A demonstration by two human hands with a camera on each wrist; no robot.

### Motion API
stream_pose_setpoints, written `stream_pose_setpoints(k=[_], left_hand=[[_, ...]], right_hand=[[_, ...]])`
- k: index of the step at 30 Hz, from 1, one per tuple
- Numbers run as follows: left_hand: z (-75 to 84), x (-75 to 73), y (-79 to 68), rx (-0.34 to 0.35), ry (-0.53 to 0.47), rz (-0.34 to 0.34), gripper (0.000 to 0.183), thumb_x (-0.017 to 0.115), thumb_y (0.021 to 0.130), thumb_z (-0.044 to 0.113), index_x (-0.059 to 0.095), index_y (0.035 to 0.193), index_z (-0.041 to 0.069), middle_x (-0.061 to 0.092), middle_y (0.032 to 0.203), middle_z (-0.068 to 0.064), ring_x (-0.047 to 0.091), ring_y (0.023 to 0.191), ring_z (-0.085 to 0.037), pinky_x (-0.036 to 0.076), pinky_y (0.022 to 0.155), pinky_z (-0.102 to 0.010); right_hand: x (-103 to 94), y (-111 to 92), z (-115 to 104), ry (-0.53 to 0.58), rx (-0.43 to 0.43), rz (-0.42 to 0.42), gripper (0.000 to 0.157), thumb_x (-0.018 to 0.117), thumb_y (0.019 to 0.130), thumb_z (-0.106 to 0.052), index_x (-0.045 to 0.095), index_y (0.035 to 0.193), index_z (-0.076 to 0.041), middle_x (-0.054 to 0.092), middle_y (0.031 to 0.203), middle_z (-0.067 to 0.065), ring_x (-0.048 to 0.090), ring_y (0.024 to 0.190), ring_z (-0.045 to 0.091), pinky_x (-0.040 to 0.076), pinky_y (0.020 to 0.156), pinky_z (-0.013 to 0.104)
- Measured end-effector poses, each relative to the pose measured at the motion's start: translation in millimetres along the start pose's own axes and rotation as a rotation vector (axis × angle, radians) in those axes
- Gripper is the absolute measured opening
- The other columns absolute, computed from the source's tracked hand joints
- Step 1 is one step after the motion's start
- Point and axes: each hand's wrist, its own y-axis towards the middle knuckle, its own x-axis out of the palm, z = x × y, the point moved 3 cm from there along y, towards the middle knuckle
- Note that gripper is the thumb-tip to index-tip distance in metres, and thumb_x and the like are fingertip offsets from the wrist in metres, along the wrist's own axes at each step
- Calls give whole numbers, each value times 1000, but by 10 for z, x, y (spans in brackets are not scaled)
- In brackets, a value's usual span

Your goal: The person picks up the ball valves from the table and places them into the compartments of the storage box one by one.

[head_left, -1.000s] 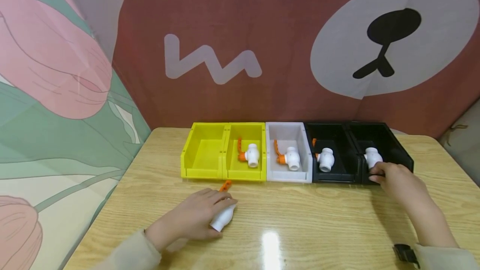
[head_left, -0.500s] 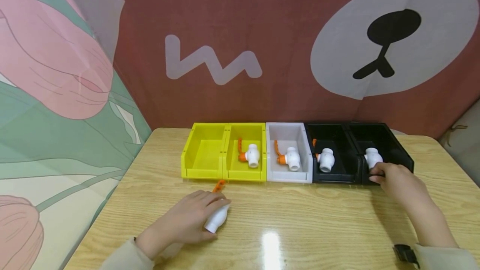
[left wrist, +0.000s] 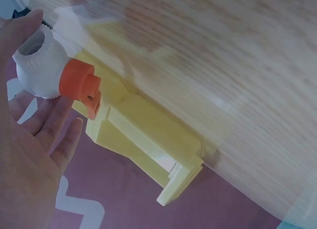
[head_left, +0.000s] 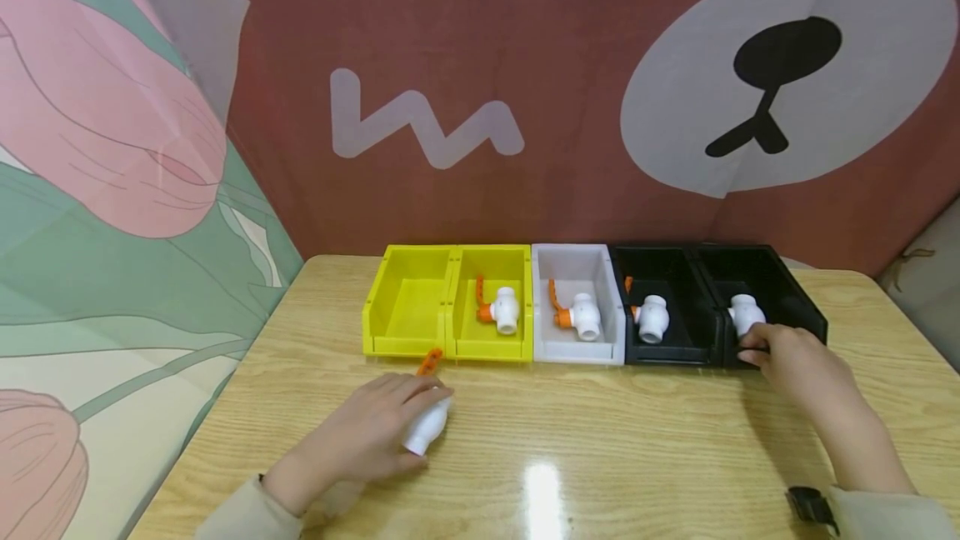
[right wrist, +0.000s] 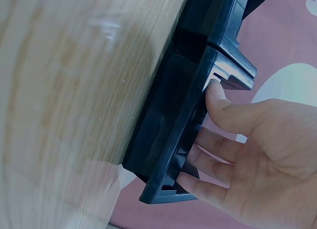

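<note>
My left hand grips a white ball valve with an orange handle, close in front of the left yellow bin. In the left wrist view, the valve's orange neck points away from the palm. My right hand reaches over the front edge of the rightmost black bin, fingertips right by a white valve inside. The right wrist view has the thumb at the bin's front lip and the other fingers reaching inside; I cannot tell whether they pinch anything.
Several bins stand in a row along the table's back edge. Orange-handled white valves lie in the second yellow bin, the pale grey bin and the left black bin. A printed cloth hangs behind the wooden table.
My left hand has moved left with the ball valve, then slightly forward toward the left yellow bin. My right hand and the valves in the bins have stayed in place.
</note>
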Motion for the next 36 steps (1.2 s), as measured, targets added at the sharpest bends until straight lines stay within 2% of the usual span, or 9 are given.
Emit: stream_pose_setpoints(k=[5, 14, 22, 29, 36], left_hand=[[-31, -18, -5, -30, -3, 7, 82, 85, 73, 43, 51, 143, 16, 55, 137, -4, 54, 121, -22, 45, 102, -43], [-98, -90, 14, -18, 23, 112, 85, 90, 67, 37, 54, 139, 13, 57, 133, -5, 58, 116, -25, 50, 95, -44], [-171, -184, 32, -50, 18, 144, 84, 91, 66, 30, 54, 138, 10, 57, 132, -8, 58, 115, -28, 51, 92, -47], [-212, -281, 37, -32, -11, 203, 85, 94, 65, 26, 54, 138, 9, 56, 133, -10, 59, 115, -30, 54, 89, -46], [-271, -306, 71, -25, -19, 211, 87, 95, 64, 17, 52, 140, 8, 54, 136, -11, 57, 119, -30, 52, 93, -46]], right_hand=[[-1, 0, 2, -2, -3, 2, 6, 71, 91, -10, 68, 93, -5, 66, 88, 16, 62, 80, 36, 48, 58, 52], [-3, 2, 0, 5, 7, -13, 7, 70, 91, -10, 67, 94, -5, 66, 89, 16, 61, 80, 35, 48, 57, 51], [-16, 0, 0, 3, 24, -30, 8, 69, 92, -12, 67, 96, -4, 66, 92, 19, 61, 84, 39, 48, 58, 52], [-13, 0, 1, 4, 24, -31, 9, 69, 92, -12, 67, 96, -4, 66, 92, 18, 61, 86, 40, 48, 58, 52], [-11, 2, -2, 3, 26, -29, 8, 69, 92, -11, 67, 95, -4, 66, 90, 16, 61, 84, 38, 47, 57, 51]])
